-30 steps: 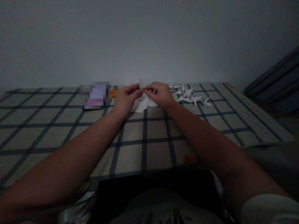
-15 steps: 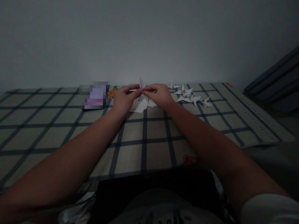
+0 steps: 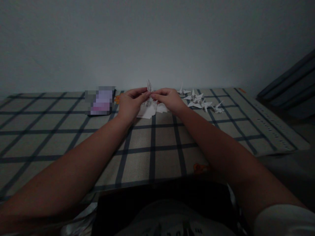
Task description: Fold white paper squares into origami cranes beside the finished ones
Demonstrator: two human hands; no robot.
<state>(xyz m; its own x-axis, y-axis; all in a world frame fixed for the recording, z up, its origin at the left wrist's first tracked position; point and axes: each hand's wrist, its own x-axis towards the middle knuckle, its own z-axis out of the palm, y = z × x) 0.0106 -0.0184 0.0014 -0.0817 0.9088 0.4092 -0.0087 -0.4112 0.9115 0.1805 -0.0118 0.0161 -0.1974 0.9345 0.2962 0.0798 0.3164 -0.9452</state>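
Between my two hands a folded white paper stands upright, its narrow pointed end showing above the fingers. My left hand pinches it from the left with thumb and fingers. From the right, my right hand pinches the same piece, the fingertips of both hands nearly meeting. Its lower part is partly hidden by the fingers. Beneath the hands lie white paper sheets on the checked cloth. Several folded paper cranes rest just right of my right hand.
A phone with a lit, blurred screen lies left of my left hand. The checked tablecloth covers the table, which meets a plain wall at the back. Dark draped fabric hangs at the right.
Both hands keep their pinch on the folded paper and have barely moved. The paper's upright tip is turned slightly and looks narrower. The view has shifted a little.
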